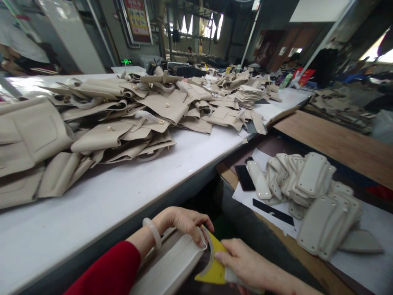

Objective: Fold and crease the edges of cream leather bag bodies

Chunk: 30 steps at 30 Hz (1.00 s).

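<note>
Low in the view, my left hand (188, 224) is closed on the end of a pale beige leather bag piece (172, 262), which is folded into a long shape across my lap. My right hand (241, 259) grips a flat yellow piece (216, 268) with a curved, greyish inner edge. Its upper tip reaches the fingers of my left hand, beside the end of the leather. A whitish part shows below the yellow, under my right hand; I cannot make out what it is.
A white table (147, 184) runs diagonally, piled with beige leather bag parts (162, 102). To the right, stacked beige straps with studs (313, 172) lie on white paper, near a black phone (245, 177) and a black strip (273, 212). A wooden board (334, 139) is beyond.
</note>
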Available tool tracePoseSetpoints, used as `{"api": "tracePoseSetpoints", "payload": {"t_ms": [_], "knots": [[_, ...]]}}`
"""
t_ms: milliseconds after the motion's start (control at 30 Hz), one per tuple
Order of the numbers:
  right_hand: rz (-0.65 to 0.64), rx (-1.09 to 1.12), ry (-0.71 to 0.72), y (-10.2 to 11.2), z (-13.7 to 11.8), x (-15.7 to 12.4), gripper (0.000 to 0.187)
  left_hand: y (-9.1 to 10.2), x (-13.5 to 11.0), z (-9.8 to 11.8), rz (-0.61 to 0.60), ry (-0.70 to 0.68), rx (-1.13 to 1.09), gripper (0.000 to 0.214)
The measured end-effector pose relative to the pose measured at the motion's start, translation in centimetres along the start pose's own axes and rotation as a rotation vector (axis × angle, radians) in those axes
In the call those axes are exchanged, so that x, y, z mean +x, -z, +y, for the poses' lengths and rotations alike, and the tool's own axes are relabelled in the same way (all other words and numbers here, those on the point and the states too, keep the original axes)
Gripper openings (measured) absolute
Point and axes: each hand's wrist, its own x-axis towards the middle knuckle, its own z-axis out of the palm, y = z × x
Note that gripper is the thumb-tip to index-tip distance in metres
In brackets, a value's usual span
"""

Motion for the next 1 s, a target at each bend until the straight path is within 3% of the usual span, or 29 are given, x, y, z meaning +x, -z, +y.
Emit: {"api": "tracePoseSetpoints", "payload": {"t_ms": [333, 500, 800, 1000], "knots": [[-0.076, 0.111, -0.111, -1.2, -1.4, 0.6, 0.023, 0.7, -0.1, 0.0, 0.003, -0.007, 0.123, 0.089], [-0.010, 0.117, -0.173, -2.3, -1.1, 1.1, 0.027, 0.8, -0.3, -0.2, 0.008, -0.017, 0.131, 0.090], [0.085, 0.209, -0.123, -4.0, -1.2, 1.8, 0.037, 0.8, -0.5, -0.5, 0.016, -0.027, 0.067, 0.105], [0.117, 0.267, -0.106, -5.2, -1.3, 2.7, 0.050, 0.8, 0.0, -1.6, 0.043, -0.051, 0.023, 0.102]]}}
